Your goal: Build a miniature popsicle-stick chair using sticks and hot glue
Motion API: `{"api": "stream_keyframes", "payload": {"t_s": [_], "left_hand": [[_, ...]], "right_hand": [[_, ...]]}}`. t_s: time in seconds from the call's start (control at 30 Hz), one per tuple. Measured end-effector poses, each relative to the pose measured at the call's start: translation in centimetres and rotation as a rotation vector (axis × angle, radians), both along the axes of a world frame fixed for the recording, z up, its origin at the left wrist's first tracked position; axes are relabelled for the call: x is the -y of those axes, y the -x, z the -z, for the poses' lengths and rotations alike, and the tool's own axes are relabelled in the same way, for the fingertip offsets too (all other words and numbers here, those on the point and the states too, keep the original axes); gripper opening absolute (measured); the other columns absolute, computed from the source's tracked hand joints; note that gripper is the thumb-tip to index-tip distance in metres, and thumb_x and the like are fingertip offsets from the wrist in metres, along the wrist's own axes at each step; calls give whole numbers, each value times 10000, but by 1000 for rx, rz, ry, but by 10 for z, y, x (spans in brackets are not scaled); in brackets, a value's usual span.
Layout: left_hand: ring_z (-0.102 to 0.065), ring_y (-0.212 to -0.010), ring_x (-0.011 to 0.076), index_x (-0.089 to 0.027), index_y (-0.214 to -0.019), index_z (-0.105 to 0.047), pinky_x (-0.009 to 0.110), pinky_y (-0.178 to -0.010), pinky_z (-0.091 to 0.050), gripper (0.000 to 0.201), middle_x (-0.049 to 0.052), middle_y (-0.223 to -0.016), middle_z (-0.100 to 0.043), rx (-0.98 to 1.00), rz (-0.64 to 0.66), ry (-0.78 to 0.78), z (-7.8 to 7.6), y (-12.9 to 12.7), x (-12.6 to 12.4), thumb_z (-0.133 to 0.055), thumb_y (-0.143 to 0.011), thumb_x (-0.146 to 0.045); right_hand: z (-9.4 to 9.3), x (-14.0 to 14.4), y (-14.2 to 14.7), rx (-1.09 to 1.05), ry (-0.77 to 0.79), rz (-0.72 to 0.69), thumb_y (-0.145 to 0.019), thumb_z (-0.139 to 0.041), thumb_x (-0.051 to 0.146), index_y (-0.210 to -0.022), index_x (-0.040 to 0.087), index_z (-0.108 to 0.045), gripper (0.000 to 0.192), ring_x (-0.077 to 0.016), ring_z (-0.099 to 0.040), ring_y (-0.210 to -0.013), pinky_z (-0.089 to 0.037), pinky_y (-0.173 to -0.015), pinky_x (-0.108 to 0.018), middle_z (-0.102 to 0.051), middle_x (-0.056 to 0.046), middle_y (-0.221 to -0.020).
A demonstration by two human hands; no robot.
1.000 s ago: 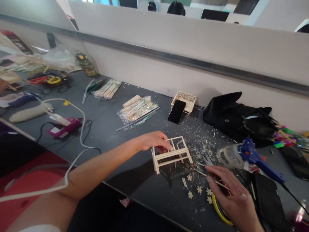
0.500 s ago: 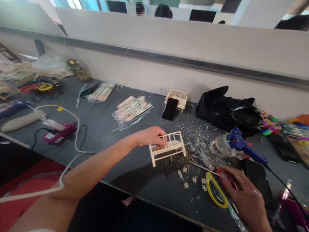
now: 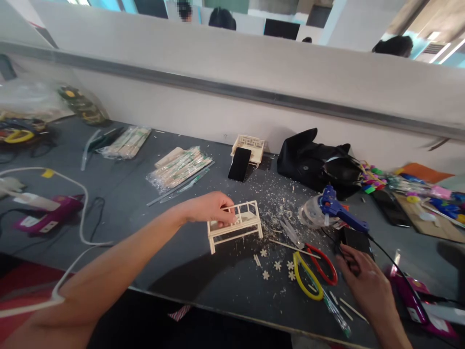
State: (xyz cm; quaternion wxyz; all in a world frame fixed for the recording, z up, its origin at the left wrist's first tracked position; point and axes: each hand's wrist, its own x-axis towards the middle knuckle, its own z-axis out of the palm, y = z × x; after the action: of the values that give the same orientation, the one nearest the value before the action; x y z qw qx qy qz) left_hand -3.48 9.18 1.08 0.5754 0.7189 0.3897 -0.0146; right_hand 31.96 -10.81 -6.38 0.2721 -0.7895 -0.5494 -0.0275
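Two hands are at work on our dark bench: our left hand [image 3: 209,208] pinches the back rail of a small wooden model bench [image 3: 234,224], fingers closed on it, while the model stands upright on its legs near the middle of the bench amid wood shavings [image 3: 286,201]. Our right hand [image 3: 363,281] rests near the front edge, fingertips touching a black box [image 3: 354,240]; we cannot tell whether it grips the box or only lies against it. Just left of that hand lie scissors with one yellow and one red handle loop [image 3: 312,271], and beside them small wooden flower cutouts [image 3: 278,265]. A blue glue gun [image 3: 337,211] sits beyond the black box, its cord trailing toward the right. Farther back, a black phone [image 3: 240,164] leans against a second wooden model [image 3: 250,145] by the partition wall, with a black bag [image 3: 312,162] to its right. Packets of bamboo sticks [image 3: 179,167] lie toward the back left.
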Motion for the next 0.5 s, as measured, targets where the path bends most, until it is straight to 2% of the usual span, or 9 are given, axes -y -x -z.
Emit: {"api": "stream_keyframes", "payload": {"t_s": [0.1,0.2,0.33,0.4,0.5], "left_hand": [[-581,-612,122,-177,-672,-655,248,-627,-427,178,-16,-622,-640,-14,3,6,-2,-1,-3,-675,-696,-353],[-570,-596,113,-176,-659,-655,248,-629,-433,179,-19,-609,-635,12,0,27,0,0,-7,-687,-693,-349],[-575,-586,105,-181,-656,-657,240,-620,-433,172,-24,-604,-643,77,25,26,6,1,-11,-714,-688,-340],[-578,-583,102,-183,-658,-662,236,-617,-431,169,-23,-604,-648,96,33,17,8,2,-11,-718,-692,-339],[-580,-581,100,-181,-659,-669,234,-622,-434,159,-20,-600,-649,106,13,6,9,2,-10,-713,-696,-329]], "right_hand": [[-6,-2,13,-22,-58,-127,-869,-470,570,-885,220,-699,418,-185,-631,-512,-533,-508,-315,-707,-45,-710],[-21,-3,28,113,-170,-208,-927,-459,503,-876,225,-689,365,-169,-644,-533,-536,-552,-292,-727,-39,-748],[-49,-12,33,347,-292,-159,-937,-473,375,-1005,219,-673,262,-222,-696,-769,-543,-755,-344,-739,-78,-895],[-58,-25,24,439,-253,-112,-910,-432,362,-1120,206,-651,341,-288,-680,-921,-519,-849,-434,-723,-121,-1007],[-60,-50,4,486,-54,-77,-832,-409,415,-1231,182,-606,502,-374,-632,-1031,-490,-868,-532,-680,-166,-1129]]}}
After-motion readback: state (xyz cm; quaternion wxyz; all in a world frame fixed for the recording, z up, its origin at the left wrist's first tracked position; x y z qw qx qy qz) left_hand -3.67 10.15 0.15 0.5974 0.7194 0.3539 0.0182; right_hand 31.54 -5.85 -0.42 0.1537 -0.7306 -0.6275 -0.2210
